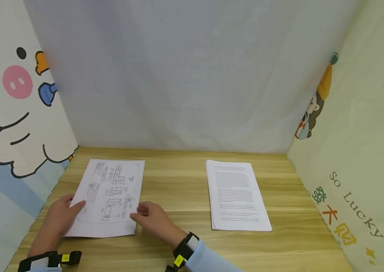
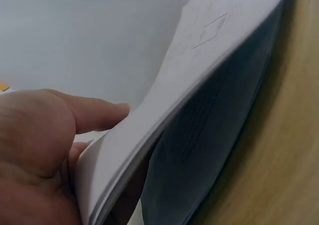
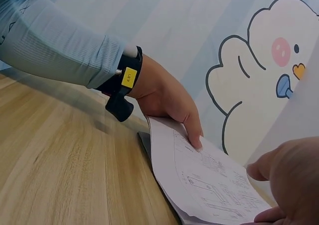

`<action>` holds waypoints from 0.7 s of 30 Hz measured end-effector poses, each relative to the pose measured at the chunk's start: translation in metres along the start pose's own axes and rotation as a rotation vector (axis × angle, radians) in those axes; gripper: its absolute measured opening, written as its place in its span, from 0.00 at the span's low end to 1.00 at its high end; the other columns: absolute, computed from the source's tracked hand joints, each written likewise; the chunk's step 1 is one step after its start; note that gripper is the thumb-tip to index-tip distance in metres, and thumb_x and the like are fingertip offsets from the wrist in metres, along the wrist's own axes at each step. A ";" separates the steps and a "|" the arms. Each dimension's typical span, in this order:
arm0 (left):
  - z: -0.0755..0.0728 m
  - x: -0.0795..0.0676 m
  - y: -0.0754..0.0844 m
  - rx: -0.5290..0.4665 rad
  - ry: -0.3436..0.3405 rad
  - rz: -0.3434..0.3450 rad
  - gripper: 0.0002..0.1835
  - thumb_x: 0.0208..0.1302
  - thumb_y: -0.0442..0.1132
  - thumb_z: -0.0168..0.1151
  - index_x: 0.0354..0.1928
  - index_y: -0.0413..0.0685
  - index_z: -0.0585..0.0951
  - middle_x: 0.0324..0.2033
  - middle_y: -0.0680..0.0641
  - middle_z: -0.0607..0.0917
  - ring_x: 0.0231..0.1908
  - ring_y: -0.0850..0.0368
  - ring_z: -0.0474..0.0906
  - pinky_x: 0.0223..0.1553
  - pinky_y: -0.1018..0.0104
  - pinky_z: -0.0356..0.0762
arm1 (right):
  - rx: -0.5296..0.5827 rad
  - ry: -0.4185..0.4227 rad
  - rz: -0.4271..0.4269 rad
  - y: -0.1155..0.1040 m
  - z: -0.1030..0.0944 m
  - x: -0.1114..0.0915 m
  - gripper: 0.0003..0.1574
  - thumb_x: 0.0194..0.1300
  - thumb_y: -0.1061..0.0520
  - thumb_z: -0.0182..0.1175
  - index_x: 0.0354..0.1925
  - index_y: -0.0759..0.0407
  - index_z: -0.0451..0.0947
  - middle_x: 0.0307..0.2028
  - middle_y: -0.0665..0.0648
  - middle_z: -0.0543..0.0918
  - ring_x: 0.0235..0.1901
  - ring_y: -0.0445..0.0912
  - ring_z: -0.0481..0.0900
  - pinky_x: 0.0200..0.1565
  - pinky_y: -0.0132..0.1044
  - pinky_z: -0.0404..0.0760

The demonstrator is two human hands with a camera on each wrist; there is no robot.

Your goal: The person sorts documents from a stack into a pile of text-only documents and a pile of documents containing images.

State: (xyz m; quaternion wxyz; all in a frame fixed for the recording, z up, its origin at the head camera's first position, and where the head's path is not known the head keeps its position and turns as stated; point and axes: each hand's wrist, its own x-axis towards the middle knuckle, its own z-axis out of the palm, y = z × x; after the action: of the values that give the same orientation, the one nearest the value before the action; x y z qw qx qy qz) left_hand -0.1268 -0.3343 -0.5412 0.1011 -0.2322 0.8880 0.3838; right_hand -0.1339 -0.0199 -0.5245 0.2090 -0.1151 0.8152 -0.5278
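Observation:
A stack of paper sheets (image 1: 110,192), the top one printed with technical drawings, lies on the left of the table. My left hand (image 1: 62,215) grips its left edge, thumb on top and fingers beneath. In the left wrist view, the held sheets (image 2: 149,105) bow upward, and a shaded sheet (image 2: 204,130) with faint print hangs below them. At the right edge of the stack is my right hand (image 1: 156,219), its fingers loosely bent. The right wrist view shows the right thumb (image 3: 261,168) raised apart from the sheets and the fingers low at their edge.
A second stack of sheets (image 1: 237,196), covered in lines of text, lies on the right of the wooden table (image 1: 175,181). A grey curtain (image 1: 181,75) stands behind, with printed cloth walls at the left and right.

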 end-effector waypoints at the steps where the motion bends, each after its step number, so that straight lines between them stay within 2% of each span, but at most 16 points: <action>1: -0.001 0.000 0.000 -0.001 -0.024 0.006 0.49 0.78 0.61 0.51 0.78 0.24 0.51 0.69 0.21 0.63 0.55 0.32 0.70 0.58 0.34 0.70 | 0.004 0.001 0.003 0.000 0.000 0.000 0.36 0.70 0.43 0.67 0.66 0.63 0.76 0.56 0.56 0.85 0.53 0.43 0.83 0.52 0.38 0.82; 3: -0.003 0.001 -0.001 -0.015 -0.054 0.011 0.50 0.78 0.61 0.50 0.79 0.24 0.48 0.71 0.20 0.60 0.57 0.31 0.68 0.61 0.32 0.67 | 0.016 0.005 0.012 0.000 0.000 0.000 0.35 0.70 0.43 0.67 0.66 0.62 0.77 0.55 0.55 0.85 0.52 0.43 0.82 0.52 0.39 0.82; 6: -0.003 0.001 -0.002 -0.097 -0.056 -0.009 0.50 0.79 0.60 0.50 0.80 0.27 0.46 0.72 0.22 0.61 0.57 0.34 0.69 0.60 0.35 0.69 | 0.031 0.015 0.029 0.000 -0.001 0.001 0.35 0.69 0.43 0.67 0.65 0.62 0.77 0.54 0.55 0.85 0.52 0.43 0.82 0.52 0.40 0.82; 10: -0.002 0.001 -0.003 -0.203 -0.043 -0.045 0.50 0.78 0.61 0.51 0.82 0.31 0.46 0.71 0.26 0.64 0.55 0.38 0.71 0.54 0.43 0.74 | 0.045 0.028 0.048 0.000 -0.001 0.003 0.36 0.68 0.43 0.68 0.65 0.63 0.76 0.53 0.55 0.85 0.50 0.43 0.83 0.52 0.41 0.82; 14: 0.000 0.000 -0.005 -0.259 -0.034 -0.059 0.48 0.78 0.61 0.53 0.82 0.32 0.50 0.67 0.29 0.71 0.50 0.42 0.74 0.45 0.53 0.75 | 0.096 0.017 0.064 0.000 -0.001 0.004 0.37 0.69 0.44 0.68 0.66 0.63 0.75 0.51 0.56 0.85 0.46 0.43 0.84 0.49 0.43 0.84; 19: 0.003 -0.004 -0.006 -0.293 -0.032 -0.021 0.47 0.77 0.59 0.55 0.81 0.31 0.53 0.63 0.31 0.77 0.45 0.48 0.78 0.39 0.61 0.75 | 0.224 0.012 0.061 0.002 -0.001 0.006 0.30 0.69 0.50 0.69 0.61 0.65 0.78 0.40 0.54 0.86 0.33 0.45 0.86 0.39 0.43 0.86; 21: 0.003 -0.005 -0.006 -0.302 -0.035 -0.003 0.47 0.77 0.58 0.56 0.81 0.32 0.53 0.61 0.33 0.79 0.43 0.51 0.79 0.39 0.63 0.76 | 0.249 0.025 0.052 0.003 -0.001 0.008 0.25 0.68 0.52 0.69 0.57 0.64 0.79 0.36 0.53 0.86 0.32 0.45 0.86 0.38 0.43 0.86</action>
State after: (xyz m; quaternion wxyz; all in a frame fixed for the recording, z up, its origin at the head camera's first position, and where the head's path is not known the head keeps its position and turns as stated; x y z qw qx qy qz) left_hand -0.1198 -0.3337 -0.5451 0.0811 -0.2391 0.8180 0.5169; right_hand -0.1410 -0.0208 -0.5284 0.2249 -0.0604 0.7485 -0.6209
